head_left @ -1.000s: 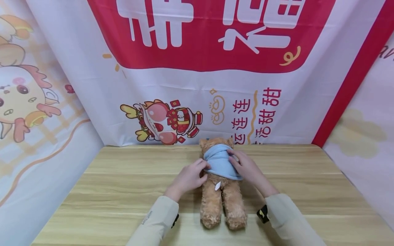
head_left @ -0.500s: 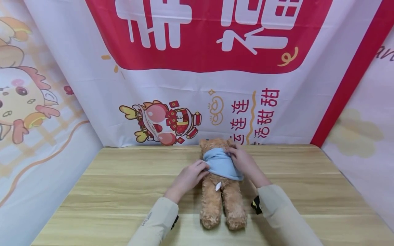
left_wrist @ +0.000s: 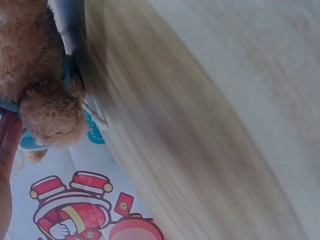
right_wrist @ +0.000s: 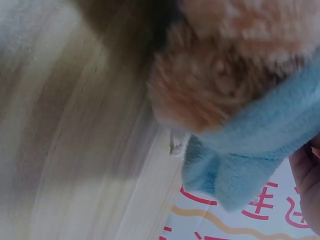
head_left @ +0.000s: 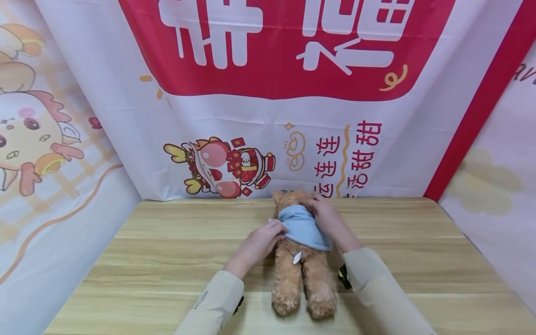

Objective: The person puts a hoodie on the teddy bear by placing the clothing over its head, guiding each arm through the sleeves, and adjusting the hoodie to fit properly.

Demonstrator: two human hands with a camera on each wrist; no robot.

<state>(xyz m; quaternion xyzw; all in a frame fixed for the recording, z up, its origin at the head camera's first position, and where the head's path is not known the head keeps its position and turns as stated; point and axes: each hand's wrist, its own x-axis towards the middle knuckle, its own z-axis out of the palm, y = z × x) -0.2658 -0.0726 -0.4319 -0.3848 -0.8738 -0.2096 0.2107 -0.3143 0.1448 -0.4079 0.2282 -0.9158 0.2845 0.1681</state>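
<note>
A brown plush teddy bear (head_left: 289, 279) lies back up on the table, its head toward the backdrop and a white tag (head_left: 297, 257) between its legs. It has on a light-blue top (head_left: 305, 230), bunched near the neck. My left hand (head_left: 257, 242) pinches the top's left edge; in the left wrist view only part of that hand (left_wrist: 6, 165) shows beside the fur. My right hand (head_left: 331, 221) holds the top near the bear's neck on the right, fingertips partly hidden. In the right wrist view, a blue flap (right_wrist: 225, 175) hangs beside the fingers.
The wood-grain table (head_left: 176, 260) runs back to a white and red printed cloth (head_left: 272, 111). More printed cloth (head_left: 75, 195) hangs along the left side, and another sheet (head_left: 494, 186) on the right. A cord (left_wrist: 95, 116) shows by the bear.
My right hand has moved up from the top's right side toward the bear's neck. The top's upper edge now sits lower, baring more of the head. My left hand stays at the left edge.
</note>
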